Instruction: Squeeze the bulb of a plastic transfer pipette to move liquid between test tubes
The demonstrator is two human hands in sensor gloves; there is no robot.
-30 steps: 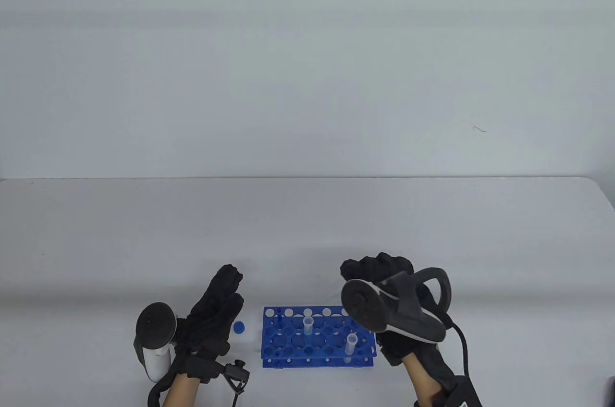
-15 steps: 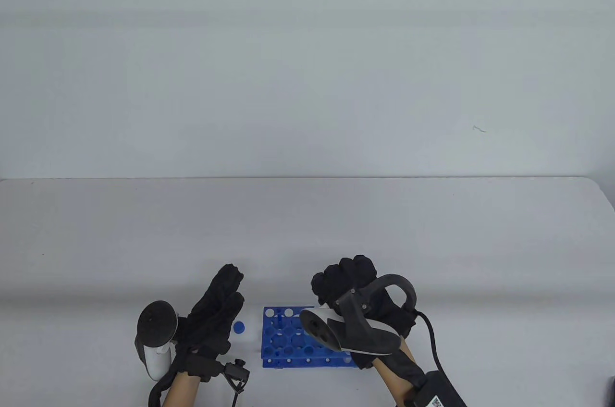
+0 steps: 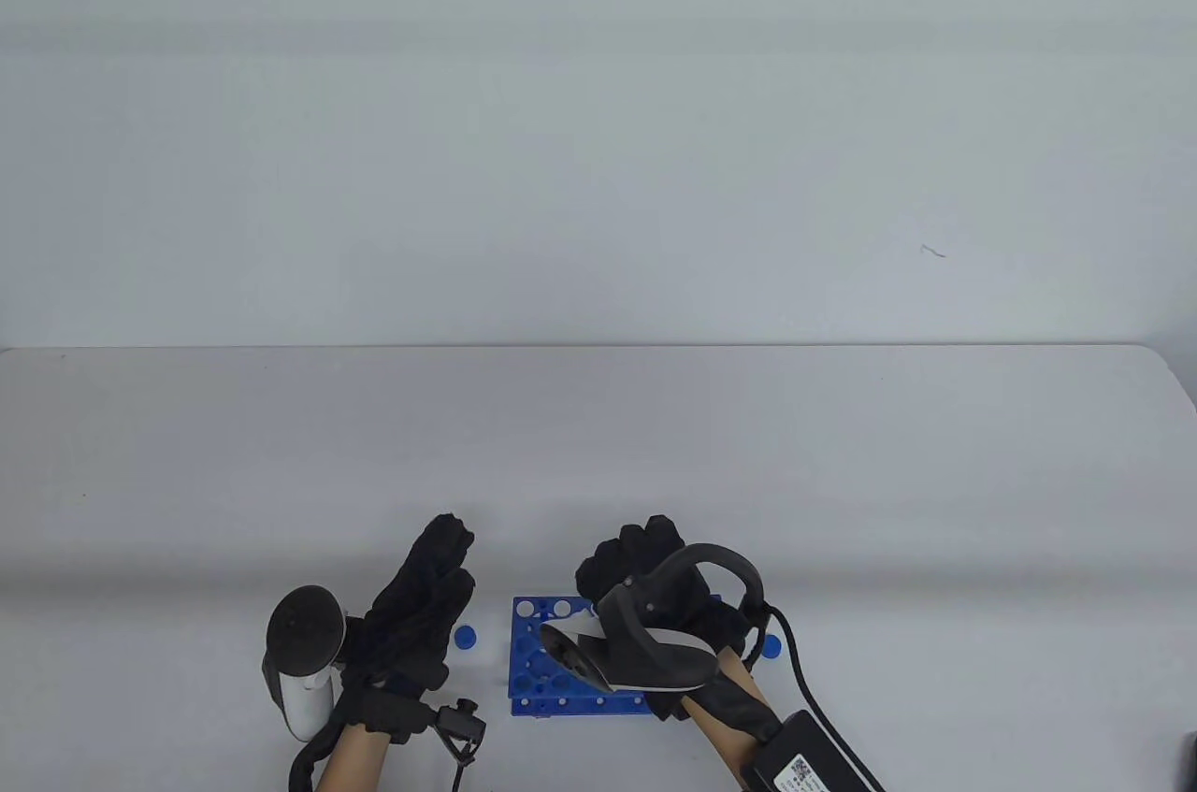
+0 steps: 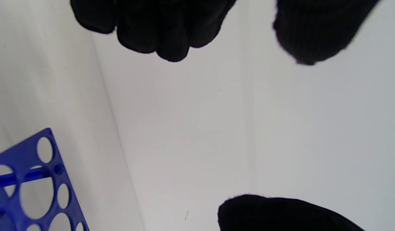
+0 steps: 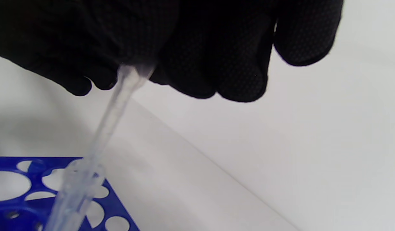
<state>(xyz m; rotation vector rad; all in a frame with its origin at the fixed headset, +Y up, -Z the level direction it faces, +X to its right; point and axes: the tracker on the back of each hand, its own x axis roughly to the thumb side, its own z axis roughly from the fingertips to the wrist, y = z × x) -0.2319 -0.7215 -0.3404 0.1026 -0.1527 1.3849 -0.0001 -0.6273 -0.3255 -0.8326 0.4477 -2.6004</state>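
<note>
The right hand [image 3: 655, 577] is clenched around the top of the pipette [image 5: 110, 112], whose clear stem runs down from the gloved fingers [image 5: 239, 64] into the mouth of a test tube [image 5: 72, 192] standing in the blue rack [image 3: 528, 670] near the front edge of the tabletop [image 3: 598, 455]. The bulb itself is buried in the fist, so how hard it is squeezed cannot be told. The left hand [image 3: 416, 614] rests released on the tabletop just left of the rack, holding nothing, beside a blue cap [image 3: 465, 638]; a second blue cap [image 3: 771, 645] lies to the right. The stem enters at a slant, so a sideways pull could probably tip the tube or drag the light, unsteadied rack. Pressing too sharply may splash liquid out, and lifting with the bulb half-pressed would likely drip across the rack.
</note>
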